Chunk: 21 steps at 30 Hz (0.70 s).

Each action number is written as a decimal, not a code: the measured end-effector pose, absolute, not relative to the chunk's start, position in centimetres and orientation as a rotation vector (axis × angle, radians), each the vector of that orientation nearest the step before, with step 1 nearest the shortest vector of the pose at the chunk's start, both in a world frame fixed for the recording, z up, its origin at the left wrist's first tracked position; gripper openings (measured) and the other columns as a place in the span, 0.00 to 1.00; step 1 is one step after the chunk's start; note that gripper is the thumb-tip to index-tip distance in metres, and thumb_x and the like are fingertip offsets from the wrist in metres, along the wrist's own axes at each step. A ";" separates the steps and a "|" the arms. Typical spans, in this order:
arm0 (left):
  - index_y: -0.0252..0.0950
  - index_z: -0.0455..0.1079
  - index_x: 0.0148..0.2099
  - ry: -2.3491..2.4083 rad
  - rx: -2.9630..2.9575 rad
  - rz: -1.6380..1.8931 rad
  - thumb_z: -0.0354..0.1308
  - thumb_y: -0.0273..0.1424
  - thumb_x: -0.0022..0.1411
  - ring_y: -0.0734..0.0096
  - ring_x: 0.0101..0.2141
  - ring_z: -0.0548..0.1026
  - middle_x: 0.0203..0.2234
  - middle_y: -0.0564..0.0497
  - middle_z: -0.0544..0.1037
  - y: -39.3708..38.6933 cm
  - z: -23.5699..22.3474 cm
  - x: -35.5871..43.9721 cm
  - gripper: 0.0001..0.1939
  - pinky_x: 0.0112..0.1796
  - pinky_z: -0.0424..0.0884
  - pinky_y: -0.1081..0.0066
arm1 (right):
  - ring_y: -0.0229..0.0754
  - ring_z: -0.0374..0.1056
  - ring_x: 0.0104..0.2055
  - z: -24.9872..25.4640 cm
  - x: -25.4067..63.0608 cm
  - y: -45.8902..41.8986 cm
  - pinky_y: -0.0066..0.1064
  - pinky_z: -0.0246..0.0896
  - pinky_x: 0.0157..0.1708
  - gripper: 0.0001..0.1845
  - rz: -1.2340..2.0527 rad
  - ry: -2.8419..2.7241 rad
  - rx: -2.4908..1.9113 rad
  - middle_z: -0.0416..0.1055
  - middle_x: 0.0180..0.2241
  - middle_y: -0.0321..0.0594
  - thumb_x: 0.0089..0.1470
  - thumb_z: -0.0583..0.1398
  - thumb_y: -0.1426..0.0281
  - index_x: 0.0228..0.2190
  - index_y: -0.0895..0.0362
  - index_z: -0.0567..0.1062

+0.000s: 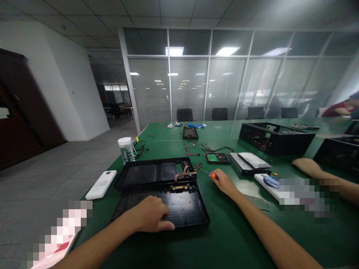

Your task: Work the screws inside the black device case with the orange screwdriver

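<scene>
A black plastic casing lies in front of me, opened into a near half (185, 211) and a far half (143, 173). My left hand (153, 215) is on the near half, its thumb along the front rim and its other fingers curled inward, partly hidden. My right hand (223, 181) is closed round a screwdriver (213, 175) with an orange handle; its thin shaft points left toward the casing. Striped ribbon wires (185, 173) come out of the far half. Along the hinge side sits a small brass-coloured strip (179, 188).
A white power bank-like device (101, 185) and a clear bottle (126, 151) stand left. A green circuit board (215, 158), silver drives (249, 162) and a black computer case (276, 138) lie right. Another person's hand (307, 167) rests at far right. Loose cables (193, 153) lie behind.
</scene>
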<state>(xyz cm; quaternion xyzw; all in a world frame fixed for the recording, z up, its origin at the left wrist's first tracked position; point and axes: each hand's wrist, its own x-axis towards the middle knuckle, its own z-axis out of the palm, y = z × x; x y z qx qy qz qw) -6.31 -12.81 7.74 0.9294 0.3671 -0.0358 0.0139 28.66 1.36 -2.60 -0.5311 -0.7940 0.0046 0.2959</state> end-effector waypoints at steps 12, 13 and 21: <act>0.33 0.68 0.38 0.780 3.324 0.321 0.56 0.34 0.58 0.62 0.39 0.67 0.36 0.45 0.70 -2.9 2.5 2.3 0.09 0.37 0.64 0.66 | 0.42 0.67 0.38 -2.5 28.5 0.8 0.33 0.59 0.39 0.18 0.199 -2.010 -1.375 0.71 0.36 0.42 0.56 0.49 0.60 0.37 0.56 0.73; 0.33 0.68 0.39 0.781 3.307 0.371 0.54 0.33 0.60 0.63 0.39 0.67 0.36 0.46 0.70 -2.5 1.8 2.2 0.09 0.37 0.64 0.66 | 0.43 0.67 0.38 -2.4 28.7 0.9 0.34 0.59 0.40 0.18 0.203 -1.993 -1.379 0.71 0.36 0.43 0.56 0.49 0.60 0.37 0.56 0.73; 0.34 0.70 0.38 0.854 3.031 0.703 0.52 0.30 0.62 0.68 0.37 0.67 0.35 0.48 0.70 -1.1 -1.0 1.7 0.07 0.39 0.63 0.68 | 0.44 0.66 0.38 -2.4 28.8 1.6 0.34 0.58 0.41 0.19 0.246 -2.007 -1.392 0.71 0.36 0.43 0.56 0.49 0.59 0.37 0.57 0.73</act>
